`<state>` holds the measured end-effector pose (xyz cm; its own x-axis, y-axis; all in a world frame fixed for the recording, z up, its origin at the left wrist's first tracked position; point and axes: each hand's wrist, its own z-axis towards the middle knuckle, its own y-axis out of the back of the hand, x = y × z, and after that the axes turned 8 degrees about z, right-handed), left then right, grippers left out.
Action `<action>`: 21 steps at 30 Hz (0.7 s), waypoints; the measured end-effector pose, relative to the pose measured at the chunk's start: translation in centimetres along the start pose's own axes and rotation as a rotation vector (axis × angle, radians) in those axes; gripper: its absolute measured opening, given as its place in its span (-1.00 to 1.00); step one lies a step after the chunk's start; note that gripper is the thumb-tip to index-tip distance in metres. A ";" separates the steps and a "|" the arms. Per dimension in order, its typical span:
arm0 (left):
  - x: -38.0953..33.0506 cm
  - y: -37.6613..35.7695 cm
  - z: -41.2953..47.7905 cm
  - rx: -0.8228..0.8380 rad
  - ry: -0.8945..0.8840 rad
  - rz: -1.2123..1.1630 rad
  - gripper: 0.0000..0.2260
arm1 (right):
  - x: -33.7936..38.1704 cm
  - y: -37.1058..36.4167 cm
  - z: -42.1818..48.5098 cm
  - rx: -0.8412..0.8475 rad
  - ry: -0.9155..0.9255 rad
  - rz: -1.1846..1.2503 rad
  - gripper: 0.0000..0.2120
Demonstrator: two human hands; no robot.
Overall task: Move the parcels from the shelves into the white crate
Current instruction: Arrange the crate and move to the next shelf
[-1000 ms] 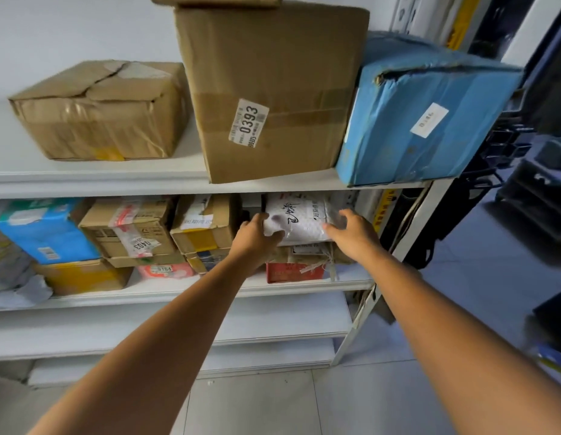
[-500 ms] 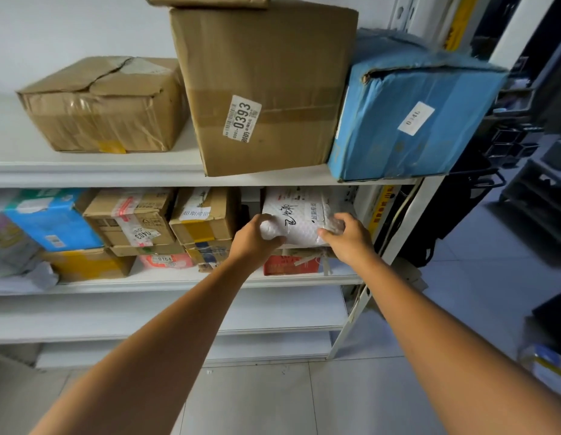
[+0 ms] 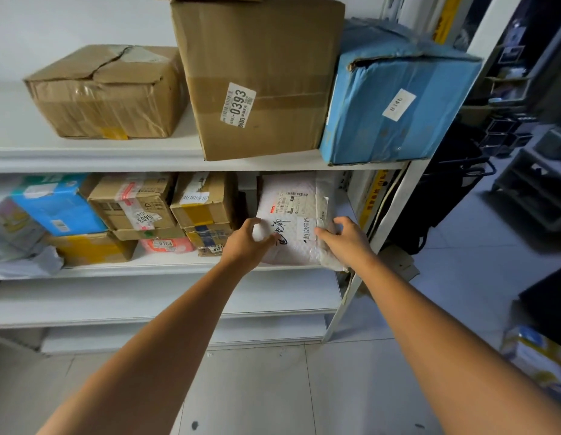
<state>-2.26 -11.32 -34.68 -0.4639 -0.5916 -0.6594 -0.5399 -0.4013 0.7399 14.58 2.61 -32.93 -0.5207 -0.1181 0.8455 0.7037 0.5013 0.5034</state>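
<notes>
- The white padded parcel (image 3: pixel 293 211) lies at the right end of the middle shelf (image 3: pixel 147 271), by its front edge.
- The left hand (image 3: pixel 243 244) and right hand (image 3: pixel 343 238) pinch its lower corners.
- With such shallow grips the soft wrapping could sag and slip free.

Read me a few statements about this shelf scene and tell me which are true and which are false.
1. The left hand and right hand both grip the white padded mailer. True.
2. A blue box stands directly right of the 0393 box. True.
3. The 0393 box sits on the lowest shelf. False: it stands on the top shelf, one level above the mailer.
4. The pink parcel labelled 0164 lies on top of the 0403 carton. False: it lies lower in that stack, below the carton.
</notes>
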 end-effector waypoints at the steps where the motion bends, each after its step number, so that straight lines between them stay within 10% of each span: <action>1: -0.2 0.0 0.4 0.018 0.015 -0.017 -0.45 | 0.2 -0.2 0.2 0.007 -0.012 -0.007 -0.36; 21: -0.9 0.9 2.6 0.122 0.042 -0.253 -0.24 | 2.3 -1.0 1.0 -0.017 -0.126 0.188 -0.25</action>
<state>-4.18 -9.31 -33.76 -0.2757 -0.5124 -0.8133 -0.7169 -0.4540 0.5291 12.21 2.68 -31.64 -0.4347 0.0848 0.8966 0.8017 0.4899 0.3424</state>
